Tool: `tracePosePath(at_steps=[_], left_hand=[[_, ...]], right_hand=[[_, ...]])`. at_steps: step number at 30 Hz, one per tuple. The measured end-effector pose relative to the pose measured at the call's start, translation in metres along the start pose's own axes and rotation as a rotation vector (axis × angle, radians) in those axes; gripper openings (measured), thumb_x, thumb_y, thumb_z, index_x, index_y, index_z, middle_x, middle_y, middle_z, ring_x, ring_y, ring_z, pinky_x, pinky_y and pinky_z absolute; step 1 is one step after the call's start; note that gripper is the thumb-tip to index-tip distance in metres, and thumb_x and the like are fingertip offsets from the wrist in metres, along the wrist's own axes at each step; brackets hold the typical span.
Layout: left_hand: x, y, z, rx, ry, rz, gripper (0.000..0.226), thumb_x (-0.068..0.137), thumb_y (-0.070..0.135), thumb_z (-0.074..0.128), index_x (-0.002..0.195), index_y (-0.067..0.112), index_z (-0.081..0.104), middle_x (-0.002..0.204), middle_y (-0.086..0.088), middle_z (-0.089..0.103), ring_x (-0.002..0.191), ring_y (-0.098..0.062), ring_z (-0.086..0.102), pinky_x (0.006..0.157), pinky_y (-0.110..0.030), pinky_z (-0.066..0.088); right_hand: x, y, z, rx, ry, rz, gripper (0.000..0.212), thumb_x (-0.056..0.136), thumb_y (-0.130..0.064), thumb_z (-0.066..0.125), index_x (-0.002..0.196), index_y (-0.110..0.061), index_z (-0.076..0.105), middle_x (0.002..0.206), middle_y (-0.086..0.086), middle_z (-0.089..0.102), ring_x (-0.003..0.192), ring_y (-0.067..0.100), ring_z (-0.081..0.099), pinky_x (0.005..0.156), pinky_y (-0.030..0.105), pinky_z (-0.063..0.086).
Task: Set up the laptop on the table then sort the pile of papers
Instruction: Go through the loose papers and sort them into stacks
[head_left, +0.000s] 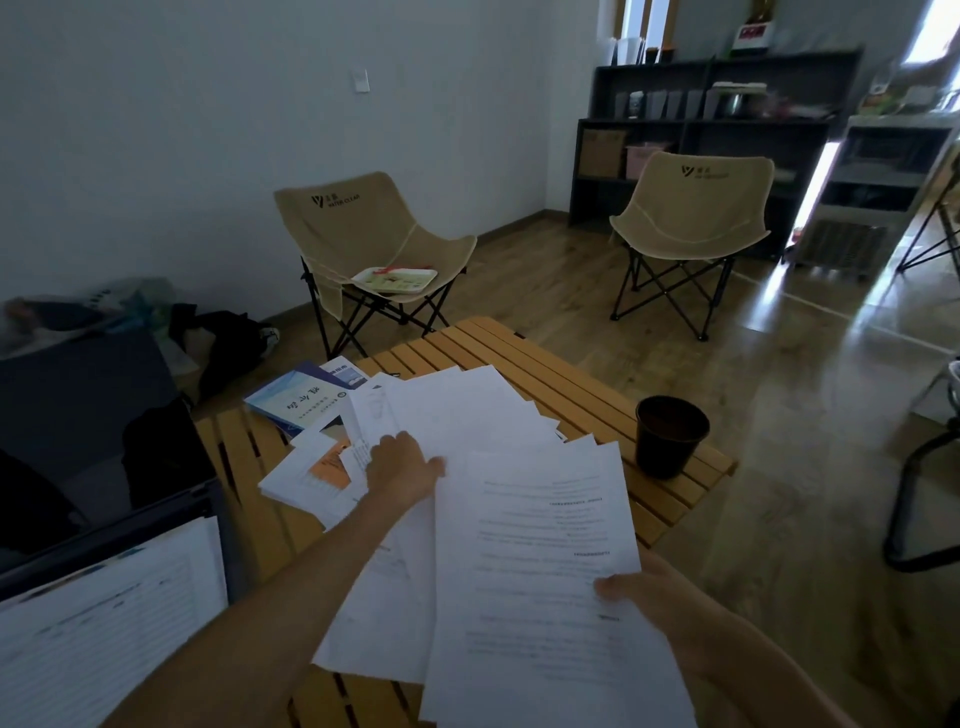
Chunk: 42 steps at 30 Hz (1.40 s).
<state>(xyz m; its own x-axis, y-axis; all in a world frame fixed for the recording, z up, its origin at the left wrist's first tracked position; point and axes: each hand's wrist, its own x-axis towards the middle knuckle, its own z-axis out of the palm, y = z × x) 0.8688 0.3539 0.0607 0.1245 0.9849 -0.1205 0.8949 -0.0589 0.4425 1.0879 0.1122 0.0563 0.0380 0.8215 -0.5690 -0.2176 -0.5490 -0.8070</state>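
White printed paper sheets (467, 415) lie fanned across the middle of the slatted yellow wooden desk (550, 374). The right hand (639, 587) pinches a printed stack's edge; the left hand (402, 465) presses flat on the pile. The open dark laptop (93, 519) sits at the left edge, a black cup (670, 436) at the right.

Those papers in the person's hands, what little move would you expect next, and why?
Probably the left hand lifts the loose sheets it presses on the wooden table and lays them onto the printed sheets pinched by the right hand. The laptop already stands open, while the papers lie fanned and unsorted.
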Motion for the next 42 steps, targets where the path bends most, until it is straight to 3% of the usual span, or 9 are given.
tracePosePath(at_steps=[5, 9, 15, 19, 25, 29, 33, 37, 42], left_hand=[[0.013, 0.017, 0.009, -0.029, 0.081, -0.193, 0.071, 0.082, 0.059, 0.064, 0.128, 0.010, 0.044, 0.133, -0.014, 0.049, 0.123, -0.032, 0.047, 0.102, -0.045, 0.040], [-0.007, 0.012, 0.017, -0.075, 0.292, 0.180, 0.041, 0.089, 0.044, 0.062, 0.119, 0.019, 0.049, 0.123, -0.004, 0.053, 0.112, -0.021, 0.051, 0.097, -0.037, 0.042], [-0.025, 0.002, 0.014, 0.017, 0.016, 0.482, 0.059, 0.085, 0.052, 0.065, 0.135, 0.024, 0.047, 0.138, 0.001, 0.049, 0.123, -0.019, 0.047, 0.108, -0.040, 0.036], [-0.012, 0.013, 0.006, 0.038, -0.212, 0.484, 0.072, 0.085, 0.049, 0.067, 0.145, 0.024, 0.038, 0.149, 0.000, 0.042, 0.131, -0.021, 0.043, 0.110, -0.039, 0.035], [-0.012, 0.020, 0.011, 0.244, 0.121, 0.618, 0.042, 0.087, 0.052, 0.062, 0.117, 0.024, 0.057, 0.120, 0.004, 0.058, 0.104, -0.013, 0.052, 0.096, -0.030, 0.040], [-0.006, 0.023, 0.006, 0.079, 0.090, 0.610, 0.015, 0.093, 0.038, 0.059, 0.091, 0.023, 0.057, 0.096, 0.005, 0.062, 0.088, -0.013, 0.054, 0.090, -0.033, 0.045], [-0.006, 0.023, -0.018, -0.041, 0.111, 0.558, 0.015, 0.099, 0.025, 0.053, 0.087, 0.017, 0.049, 0.075, -0.001, 0.057, 0.069, -0.019, 0.057, 0.063, -0.029, 0.049], [-0.007, -0.008, -0.066, -0.361, 0.385, 0.192, 0.010, 0.097, 0.009, 0.053, 0.106, 0.011, 0.048, 0.092, -0.008, 0.059, 0.078, -0.020, 0.060, 0.061, -0.027, 0.047], [-0.091, -0.044, -0.072, -0.700, 0.208, 0.091, 0.030, 0.095, -0.001, 0.050, 0.117, 0.018, 0.042, 0.109, -0.010, 0.058, 0.075, -0.028, 0.067, 0.054, -0.033, 0.056]], right_hand=[[0.004, 0.000, 0.001, -0.030, 0.027, -0.037, 0.040, 0.095, 0.004, 0.054, 0.131, -0.014, 0.057, 0.117, 0.012, 0.073, 0.106, 0.035, 0.071, 0.099, 0.060, 0.050], [-0.001, -0.003, 0.006, -0.023, 0.049, -0.079, 0.036, 0.096, 0.004, 0.054, 0.129, -0.011, 0.059, 0.111, 0.008, 0.076, 0.100, 0.030, 0.074, 0.083, 0.045, 0.060], [-0.007, -0.001, 0.012, -0.160, 0.107, -0.130, 0.032, 0.097, -0.004, 0.058, 0.126, -0.016, 0.060, 0.109, 0.001, 0.077, 0.097, 0.024, 0.075, 0.083, 0.043, 0.060], [-0.011, 0.000, 0.018, -0.254, 0.150, -0.181, 0.029, 0.096, -0.009, 0.061, 0.124, -0.019, 0.061, 0.108, 0.000, 0.077, 0.095, 0.023, 0.075, 0.085, 0.045, 0.061], [-0.011, -0.001, 0.022, -0.247, 0.192, -0.205, 0.027, 0.097, -0.011, 0.062, 0.120, -0.023, 0.060, 0.100, -0.007, 0.077, 0.086, 0.016, 0.077, 0.065, 0.027, 0.060], [-0.009, 0.001, 0.018, -0.248, 0.180, -0.204, 0.026, 0.097, -0.014, 0.062, 0.120, -0.024, 0.059, 0.101, -0.005, 0.077, 0.086, 0.017, 0.077, 0.063, 0.026, 0.060], [-0.002, 0.002, 0.016, -0.176, 0.202, -0.163, 0.025, 0.097, -0.027, 0.061, 0.122, -0.021, 0.060, 0.102, 0.002, 0.075, 0.087, 0.021, 0.076, 0.067, 0.032, 0.061], [0.002, 0.002, 0.009, -0.049, 0.219, -0.109, 0.029, 0.103, -0.032, 0.051, 0.123, -0.013, 0.061, 0.109, 0.012, 0.075, 0.097, 0.034, 0.073, 0.091, 0.053, 0.057], [0.003, -0.001, 0.027, 0.116, 0.312, -0.130, 0.020, 0.102, -0.024, 0.052, 0.117, -0.015, 0.062, 0.108, 0.015, 0.074, 0.097, 0.038, 0.072, 0.090, 0.057, 0.056]])
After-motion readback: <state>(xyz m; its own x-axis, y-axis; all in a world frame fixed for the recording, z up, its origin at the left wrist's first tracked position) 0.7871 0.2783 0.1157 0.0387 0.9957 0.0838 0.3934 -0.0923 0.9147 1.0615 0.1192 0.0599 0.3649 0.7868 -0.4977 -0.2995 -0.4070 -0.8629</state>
